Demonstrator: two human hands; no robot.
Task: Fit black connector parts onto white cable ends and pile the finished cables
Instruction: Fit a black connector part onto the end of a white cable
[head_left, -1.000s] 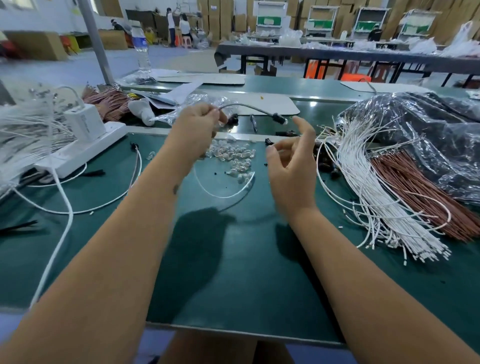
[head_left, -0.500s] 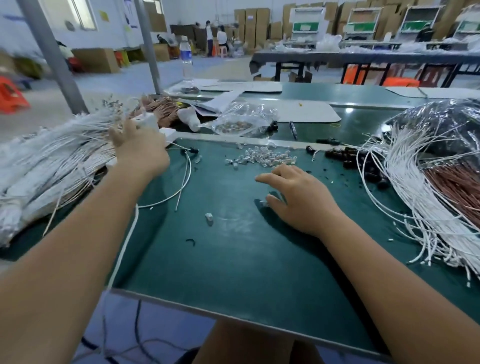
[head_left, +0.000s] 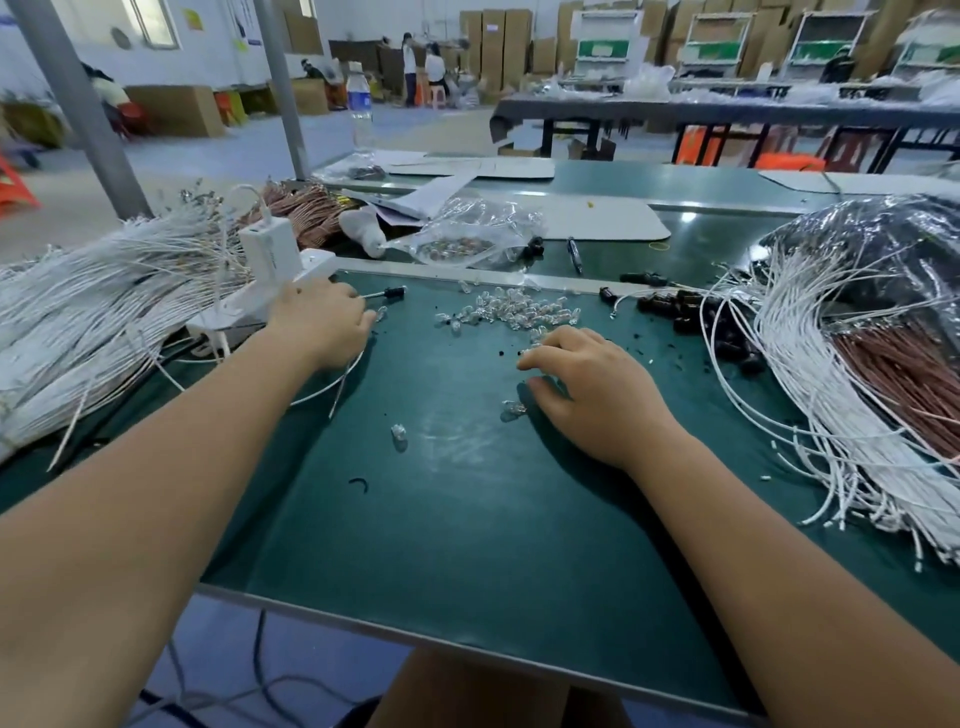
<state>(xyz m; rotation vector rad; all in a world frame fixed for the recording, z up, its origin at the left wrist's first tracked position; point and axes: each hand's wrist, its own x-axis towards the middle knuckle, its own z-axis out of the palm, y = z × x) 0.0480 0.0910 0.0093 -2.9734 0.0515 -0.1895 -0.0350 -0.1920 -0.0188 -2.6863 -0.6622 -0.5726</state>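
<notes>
My left hand (head_left: 317, 327) lies knuckles-up on the green mat (head_left: 467, 519) beside the white power strip. A white cable (head_left: 332, 387) loops out from under it, and its fitted black connector (head_left: 389, 292) pokes out past the fingers. Whether the fingers grip it is hidden. My right hand (head_left: 592, 384) rests on the mat with loosely curved fingers, its fingertips among scattered clear plastic pieces (head_left: 509, 306). Loose black connector parts (head_left: 691, 312) lie at the right, next to a fan of bare white cables (head_left: 831, 395). A big pile of white cables (head_left: 78, 312) covers the left.
A power strip with a charger (head_left: 270, 254) stands behind my left hand. A clear bag (head_left: 467, 234) and a pen (head_left: 574, 254) lie at the back. Copper-coloured wires (head_left: 909, 384) and a black plastic sheet (head_left: 883, 249) sit at the right. The mat's front edge is close to me.
A second ago my left hand held the connector-tipped cable up in the air; it swung left to the pile and now sits low on the mat. My right hand dropped onto the mat.
</notes>
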